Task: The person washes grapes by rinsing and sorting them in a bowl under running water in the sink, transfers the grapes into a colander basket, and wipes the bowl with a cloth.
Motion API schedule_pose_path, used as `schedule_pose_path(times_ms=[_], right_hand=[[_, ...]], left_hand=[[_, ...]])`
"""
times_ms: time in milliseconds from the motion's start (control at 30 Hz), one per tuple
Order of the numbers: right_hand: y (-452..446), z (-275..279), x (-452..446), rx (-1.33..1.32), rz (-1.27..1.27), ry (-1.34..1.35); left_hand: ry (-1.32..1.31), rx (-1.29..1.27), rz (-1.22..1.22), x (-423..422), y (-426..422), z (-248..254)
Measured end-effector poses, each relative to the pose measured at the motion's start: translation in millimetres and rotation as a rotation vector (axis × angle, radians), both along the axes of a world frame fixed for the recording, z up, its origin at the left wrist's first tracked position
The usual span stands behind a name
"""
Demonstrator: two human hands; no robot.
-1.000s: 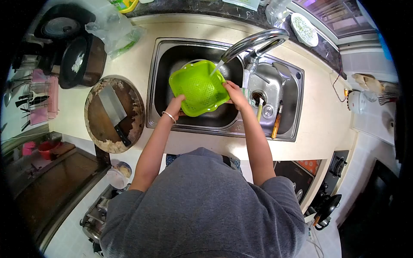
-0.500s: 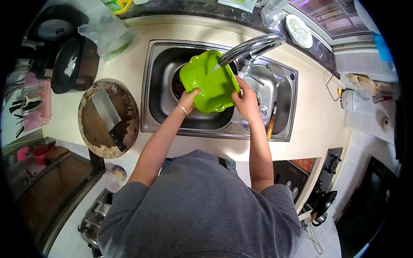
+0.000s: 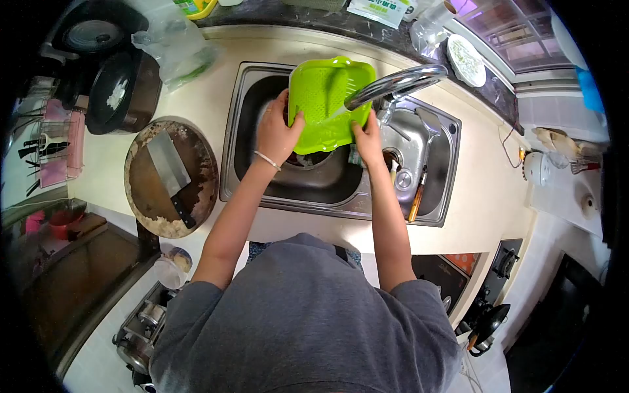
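A bright green plastic colander [image 3: 318, 92] is held over the left basin of the steel sink [image 3: 262, 187]. My left hand [image 3: 278, 131] grips its left side, thumb on the inner face. On its lower right side, my right hand [image 3: 367, 139] is closed round the rim. Water from the curved chrome faucet [image 3: 400, 80] runs onto the colander's inside. Beneath it, partly hidden, a bowl with dark contents [image 3: 308, 159] sits in the basin.
A cleaver [image 3: 169, 164] lies on the round chopping board [image 3: 203, 167] left of the sink. A spatula [image 3: 429, 124] and an orange-handled tool [image 3: 416, 202] lie in the right basin. A plastic bag [image 3: 173, 49] and black pot [image 3: 124, 98] stand at back left.
The colander has turned and tilted under the running water. My left hand has moved up along its left side, while my right hand has shifted slightly lower on the rim.
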State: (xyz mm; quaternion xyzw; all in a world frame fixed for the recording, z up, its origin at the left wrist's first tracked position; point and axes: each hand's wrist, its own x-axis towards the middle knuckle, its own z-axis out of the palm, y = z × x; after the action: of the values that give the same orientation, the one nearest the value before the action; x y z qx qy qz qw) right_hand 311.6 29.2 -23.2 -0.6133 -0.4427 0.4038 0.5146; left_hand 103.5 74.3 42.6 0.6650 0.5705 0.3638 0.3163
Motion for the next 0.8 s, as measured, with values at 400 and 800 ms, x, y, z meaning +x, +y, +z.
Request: schedule_pose_path(times_ms=[400, 800], right_hand=[[-22.0, 6.3, -28.9, -0.405, 0.094, 0.033], [-54.4, 91.3, 0.0, -0.458, 0.17, -1.064]], left_hand=[[0.315, -0.425, -0.109, -53.2, -14.1, -34.1], [-0.742, -1.154, -0.092, 28.1, -59.7, -157.0]])
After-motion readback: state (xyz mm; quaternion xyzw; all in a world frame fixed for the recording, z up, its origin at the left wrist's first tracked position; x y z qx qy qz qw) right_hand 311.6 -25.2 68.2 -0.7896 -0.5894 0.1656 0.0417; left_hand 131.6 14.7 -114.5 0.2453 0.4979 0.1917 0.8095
